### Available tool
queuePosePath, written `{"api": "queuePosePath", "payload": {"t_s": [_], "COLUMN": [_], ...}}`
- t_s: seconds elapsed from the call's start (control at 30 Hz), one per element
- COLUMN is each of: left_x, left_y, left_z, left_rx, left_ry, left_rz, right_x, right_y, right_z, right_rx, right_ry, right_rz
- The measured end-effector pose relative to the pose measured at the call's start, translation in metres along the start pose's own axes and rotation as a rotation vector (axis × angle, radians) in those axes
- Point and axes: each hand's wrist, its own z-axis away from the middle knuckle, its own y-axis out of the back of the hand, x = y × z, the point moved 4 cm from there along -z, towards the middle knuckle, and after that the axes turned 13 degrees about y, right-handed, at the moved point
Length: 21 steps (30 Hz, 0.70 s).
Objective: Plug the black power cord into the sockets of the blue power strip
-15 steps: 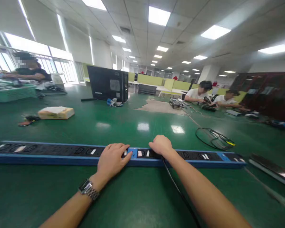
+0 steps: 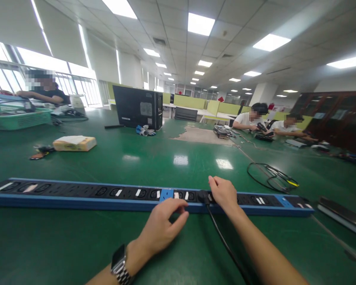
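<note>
Green tabletop (image 2: 154, 162) fills most of the lower view. Long blue-and-black power strip (image 2: 127, 194) lies across it, roughly 8 to 4 o'clock. Left hand (image 2: 164, 225) is around 6 o'clock by the strip's near edge, thumb and fingers curved with a gap between them. Right hand (image 2: 225, 194) is over the strip around 5 o'clock, fingers curled in, honestly can't tell if they're gripping anything. Black cord (image 2: 225, 241) comes up from 5 o'clock to its plug (image 2: 203, 196), sitting on the strip at the right hand's 9 o'clock.
</note>
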Motion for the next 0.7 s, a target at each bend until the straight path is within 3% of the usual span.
{"api": "queuePosePath", "payload": {"t_s": [0.1,0.17,0.27,0.4,0.53,0.7], "left_x": [0.006,0.006,0.009,0.016,0.023,0.018], "left_y": [-0.032,-0.051,-0.068,-0.075,-0.084,-0.090], "left_z": [0.000,-0.006,-0.021,-0.035,-0.037,-0.034], "left_rx": [-0.201,-0.256,-0.229,-0.191,-0.259,-0.217], "left_ry": [0.181,0.282,0.360,0.451,0.434,0.297], "left_rz": [0.288,0.404,0.549,0.690,0.724,0.630], "right_x": [0.004,0.003,0.002,0.003,0.002,0.001], "right_y": [-0.002,-0.004,-0.005,-0.005,-0.005,-0.004], "right_z": [0.013,0.018,0.019,0.017,0.016,0.016], "right_rx": [-0.013,-0.012,-0.012,-0.037,-0.057,-0.082], "right_ry": [0.034,0.060,0.061,0.039,0.045,0.064], "right_rz": [0.081,0.092,0.079,0.042,0.058,0.050]}}
